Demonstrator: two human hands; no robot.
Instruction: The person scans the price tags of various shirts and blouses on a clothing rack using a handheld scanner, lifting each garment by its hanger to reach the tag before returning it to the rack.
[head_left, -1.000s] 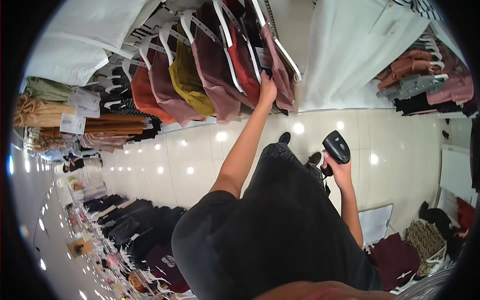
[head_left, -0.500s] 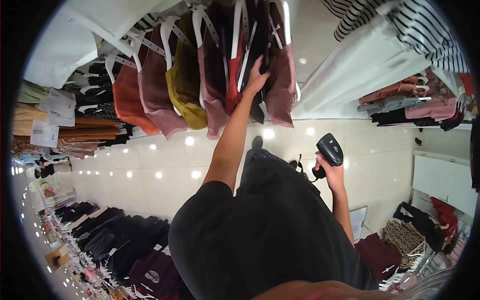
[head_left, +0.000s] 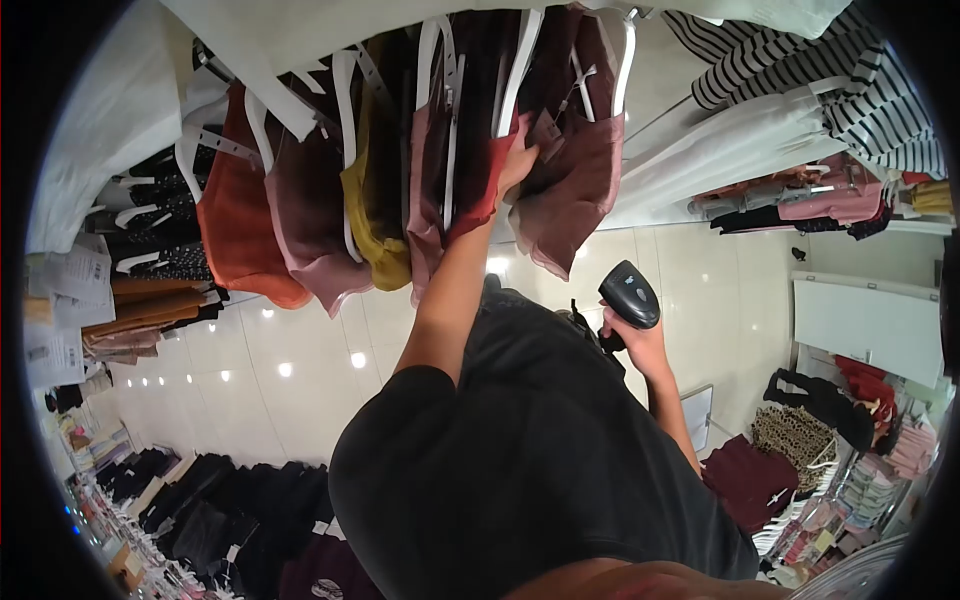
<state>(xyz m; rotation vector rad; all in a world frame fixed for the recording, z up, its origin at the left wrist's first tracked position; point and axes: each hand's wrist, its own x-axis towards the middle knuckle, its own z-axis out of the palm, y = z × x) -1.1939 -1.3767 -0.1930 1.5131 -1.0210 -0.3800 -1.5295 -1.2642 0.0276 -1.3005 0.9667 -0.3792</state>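
My left hand (head_left: 515,165) reaches up between hanging garments, beside a red top (head_left: 490,190) and a dusty pink top (head_left: 580,180). A small tag (head_left: 547,130) shows just past its fingers, which are partly hidden, so their grip cannot be made out. My right hand (head_left: 638,338) is closed round the handle of a black handheld scanner (head_left: 632,293), held over the floor with its head up. To the left on white hangers are a mustard top (head_left: 378,235), a mauve top (head_left: 312,225) and an orange top (head_left: 240,215).
White trousers (head_left: 730,145) and a striped garment (head_left: 865,110) hang at the upper right. Dark folded clothes (head_left: 220,510) lie at the lower left. A white cabinet (head_left: 865,325) stands at the right. More garments, including a leopard-print one (head_left: 790,437), are at the lower right.
The red top now covers part of my left wrist, and the dusty pink top has swung outward to the right. The scanner in my right hand appears slightly further left.
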